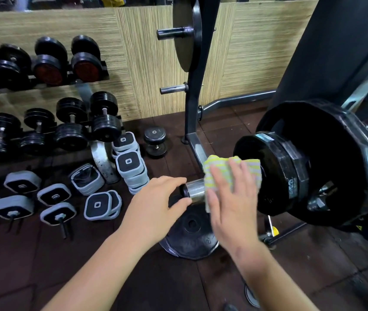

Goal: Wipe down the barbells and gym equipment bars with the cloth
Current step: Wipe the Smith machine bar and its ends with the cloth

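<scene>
Two hands meet at the chrome barbell end (195, 191). The left hand (156, 205) pinches its tip with curled fingers, while the right hand (230, 198), fingers straight and apart, presses the striped cloth (251, 164) onto it just beside the black plates (286, 167).

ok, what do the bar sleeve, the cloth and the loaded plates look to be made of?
Bar sleeve: likely chromed or polished steel, bright mirror-like glints. Cloth: soft woven fabric, yellow-grey stripes, drapes and creases. Plates: glossy black, rubber-coated or painted iron; cannot tell which.
</scene>
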